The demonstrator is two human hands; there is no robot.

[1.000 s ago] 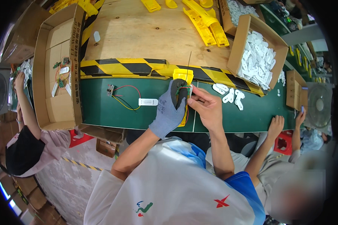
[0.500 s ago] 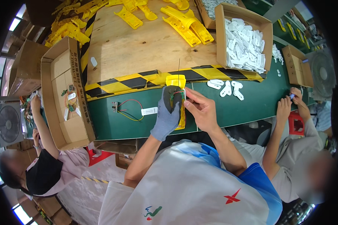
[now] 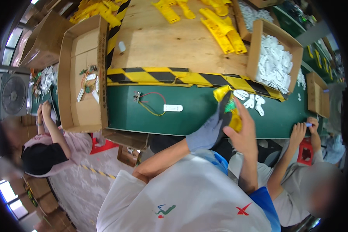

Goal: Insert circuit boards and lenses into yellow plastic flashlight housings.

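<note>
At the near edge of the green-topped table, the person's left hand, in a grey knit glove, cradles a yellow moulded plastic part from below while the bare right hand pinches its lower end; a small green circuit piece sits against it between the two. Both grips are closed on the yellow part, held just above the table. It looks light and stiff, with smooth faces that could slip, so the edges and thicker body seem the safer hold; the little board and any wiring look fragile. Left of the hands lie a white oblong plastic piece and a loose red, green and yellow wire lead, well apart from them. White moulded clips lie just beyond, and a cardboard box of white parts stands near. A neighbour's hand rests close on the right, crowding that side
</note>
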